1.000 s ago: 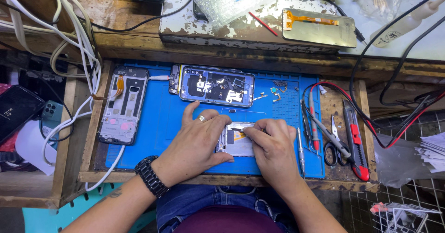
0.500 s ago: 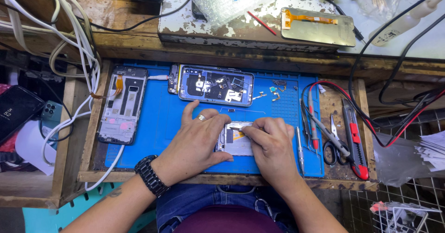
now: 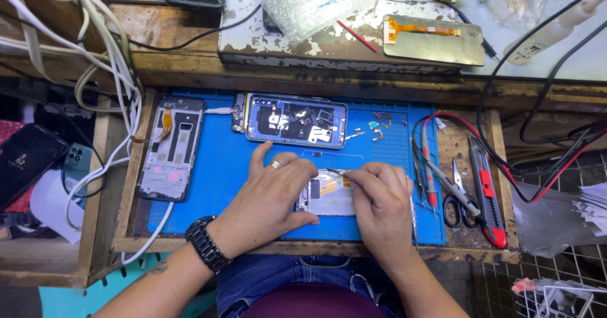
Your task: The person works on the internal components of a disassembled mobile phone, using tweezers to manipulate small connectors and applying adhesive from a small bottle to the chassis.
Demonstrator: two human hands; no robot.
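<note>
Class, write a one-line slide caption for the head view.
Left hand steadies a small phone part on a blue mat while the right hand works it with tweezers.

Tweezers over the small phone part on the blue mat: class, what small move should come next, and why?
Probably lower the tweezers tip a little onto the phone part. The right hand pinches them with the tip at the part's upper edge, while the left hand presses down on the part's left side on the blue mat, so it looks steadied for fine work.

mat (image 3: 227,166): blue | watch (image 3: 205,245): black | cutter (image 3: 485,191): red-black | cables (image 3: 107,71): white | scissors (image 3: 456,205): black-handled
</note>
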